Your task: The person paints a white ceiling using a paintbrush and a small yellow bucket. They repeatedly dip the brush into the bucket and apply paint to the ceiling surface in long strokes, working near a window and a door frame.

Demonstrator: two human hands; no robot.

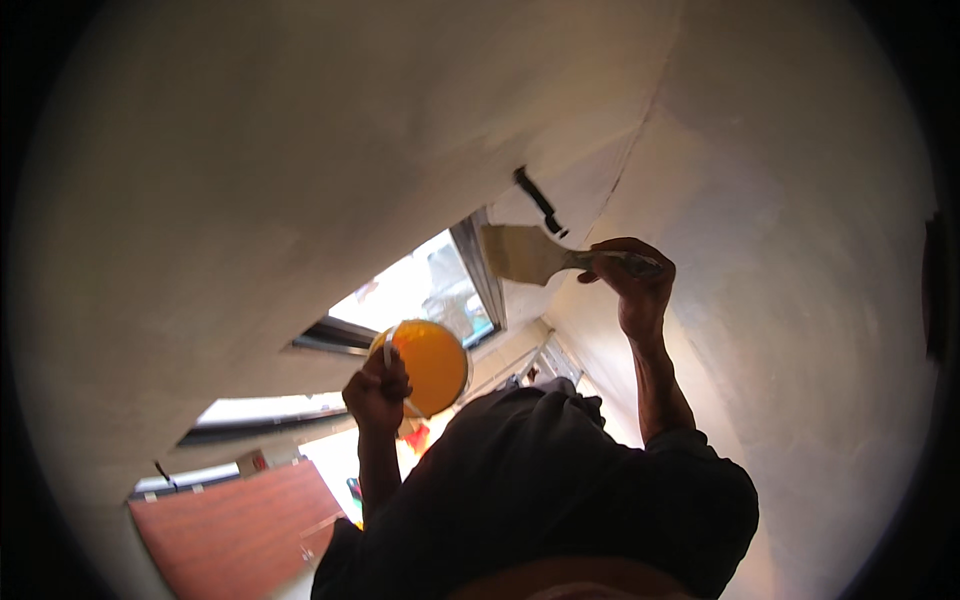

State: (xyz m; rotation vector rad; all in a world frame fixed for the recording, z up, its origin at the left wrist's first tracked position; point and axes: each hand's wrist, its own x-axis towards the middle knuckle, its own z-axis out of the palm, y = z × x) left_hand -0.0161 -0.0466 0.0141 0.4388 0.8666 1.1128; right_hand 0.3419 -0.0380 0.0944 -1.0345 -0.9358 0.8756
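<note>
Fingers of the right hand (640, 287) are closed around the grip end of a wide, flat brush (525, 254) — bristles directed left, in front of the right edge of a window (435, 280); contact with the pale wall (300, 200) cannot be determined. Fingers of the left hand (378, 392) clench the white handle (389, 350) of an orange bucket (436, 370) — left of the brush, nearer than the window. Red-brown panel (230, 525): left.

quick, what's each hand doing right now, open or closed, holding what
Left hand: closed, holding the orange bucket.
Right hand: closed, holding the wide brush by its handle.
</note>
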